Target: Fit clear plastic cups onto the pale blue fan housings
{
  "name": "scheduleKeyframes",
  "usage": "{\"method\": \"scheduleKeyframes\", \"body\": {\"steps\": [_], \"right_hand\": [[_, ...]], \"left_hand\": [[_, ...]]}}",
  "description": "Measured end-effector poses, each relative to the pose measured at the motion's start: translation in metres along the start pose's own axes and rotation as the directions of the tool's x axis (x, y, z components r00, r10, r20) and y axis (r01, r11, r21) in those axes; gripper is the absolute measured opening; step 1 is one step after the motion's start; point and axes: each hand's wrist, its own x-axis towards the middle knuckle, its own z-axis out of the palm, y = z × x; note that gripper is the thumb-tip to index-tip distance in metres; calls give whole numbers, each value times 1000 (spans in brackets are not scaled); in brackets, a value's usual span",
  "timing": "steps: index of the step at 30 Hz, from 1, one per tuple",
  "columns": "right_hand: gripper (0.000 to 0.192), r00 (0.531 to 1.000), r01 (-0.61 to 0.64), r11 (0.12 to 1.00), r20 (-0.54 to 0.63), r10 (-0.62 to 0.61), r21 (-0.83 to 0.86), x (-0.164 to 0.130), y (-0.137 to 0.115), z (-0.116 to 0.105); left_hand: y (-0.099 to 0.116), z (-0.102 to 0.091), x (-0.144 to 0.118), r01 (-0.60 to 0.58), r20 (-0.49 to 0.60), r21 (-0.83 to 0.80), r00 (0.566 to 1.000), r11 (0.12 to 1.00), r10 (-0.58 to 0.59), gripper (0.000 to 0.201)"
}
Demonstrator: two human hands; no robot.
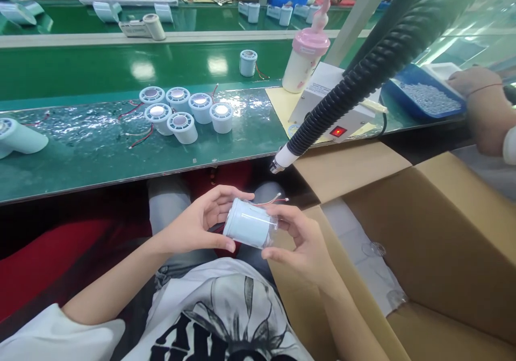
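We hold a pale blue cylindrical housing (249, 224) over our lap, below the edge of the green bench (100, 156). The housing is smooth matte plastic with a rounded closed end facing left; a clear, glossy sleeve covers its right end. Thin red and white wires (274, 198) trail from its upper right side.

Our left hand (197, 224) cups the housing's left end: fingers curled loosely over the top, thumb pressed along the lower edge. Our right hand (298, 240) grips the right end, fingers half closed around the clear sleeve, thumb beneath. Both hands are in contact with the part; neither is fully closed.

On the bench, which carries a wrinkled transparent film, stands a cluster of six similar housings (183, 113), ribbed at the rim with reflective round tops and red leads. A seventh unit (248, 62) stands alone on the conveyor belt behind. A black corrugated hose (363, 76) with a white nozzle points down just above our hands. Beside it sit a white control box (334, 108) with a lit red switch and a pink-capped bottle (306, 54). An open cardboard carton (443, 232) lies to our right. Another person's hand (481, 108) rests near a blue tray (423, 100) of small parts.
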Motion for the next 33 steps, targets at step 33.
{"method": "scheduleKeyframes", "body": {"steps": [33], "right_hand": [[29, 984, -102, 979, -127, 125, 178, 0, 8, 6]], "left_hand": [[-13, 22, 8, 49, -295, 369, 953, 928, 67, 31]]}}
